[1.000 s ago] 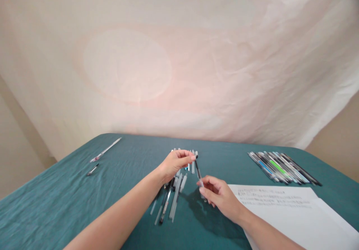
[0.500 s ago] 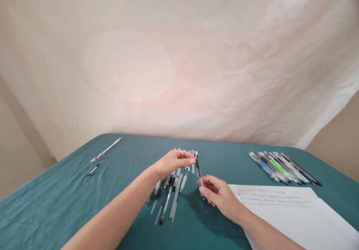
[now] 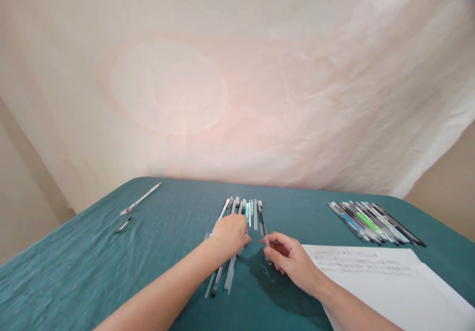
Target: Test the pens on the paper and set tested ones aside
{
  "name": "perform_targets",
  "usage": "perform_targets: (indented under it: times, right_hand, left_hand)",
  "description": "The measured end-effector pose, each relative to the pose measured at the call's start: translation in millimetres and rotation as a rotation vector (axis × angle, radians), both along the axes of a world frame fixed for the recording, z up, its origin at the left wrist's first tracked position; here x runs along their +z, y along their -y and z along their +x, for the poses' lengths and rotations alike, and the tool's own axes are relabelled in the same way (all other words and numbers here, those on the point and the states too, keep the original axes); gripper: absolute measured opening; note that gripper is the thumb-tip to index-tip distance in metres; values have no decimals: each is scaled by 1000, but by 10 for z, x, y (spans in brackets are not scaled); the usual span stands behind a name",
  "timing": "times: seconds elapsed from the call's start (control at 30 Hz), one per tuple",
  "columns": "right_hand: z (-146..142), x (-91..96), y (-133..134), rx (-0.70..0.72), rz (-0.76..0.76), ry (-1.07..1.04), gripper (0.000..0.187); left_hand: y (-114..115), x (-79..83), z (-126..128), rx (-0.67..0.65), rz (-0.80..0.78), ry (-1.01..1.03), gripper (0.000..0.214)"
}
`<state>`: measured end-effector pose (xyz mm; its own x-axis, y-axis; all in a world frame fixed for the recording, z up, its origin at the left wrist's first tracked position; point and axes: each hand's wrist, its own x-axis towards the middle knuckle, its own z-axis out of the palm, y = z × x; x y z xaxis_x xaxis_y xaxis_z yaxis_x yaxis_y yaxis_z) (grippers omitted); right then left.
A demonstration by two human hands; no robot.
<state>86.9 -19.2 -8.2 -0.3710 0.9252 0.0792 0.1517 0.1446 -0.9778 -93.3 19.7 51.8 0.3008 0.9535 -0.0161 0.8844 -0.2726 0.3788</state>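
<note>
My right hand pinches the lower end of a gel pen, which has a clear barrel and a dark section. The pen leans upward, away from me. My left hand is over the near pile of pens, its fingers curled down and closed. What the fingertips grip there is hidden behind the hand. The pile mixes clear, frosted and black parts, mostly lying lengthwise toward me. Just beyond the left hand lies a row of pens, some white, some pale turquoise.
At far left lie a long clear pen and a short black-and-clear pen cap. A neat row of pens sits at the right. White paper sheets with handwriting lie in front of it on the green tablecloth.
My left hand has left the pen's upper end and come down onto the near pile, its fingers curling. My right hand and its pen have stayed in place.
</note>
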Motion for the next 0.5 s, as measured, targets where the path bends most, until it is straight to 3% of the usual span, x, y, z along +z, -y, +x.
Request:
perform_targets:
  times: [0.13, 0.27, 0.5]
  right_hand:
    - [-3, 11, -7, 5, 0, -12, 28]
    - [1, 17, -9, 6, 3, -14, 29]
    - [-1, 5, 1, -2, -11, -23, 30]
  left_hand:
    - [58, -10, 61, 25, -1, -38, 14]
    - [53, -75, 63, 38, 1, 55, 17]
    - [-190, -43, 1, 17, -26, 562, 15]
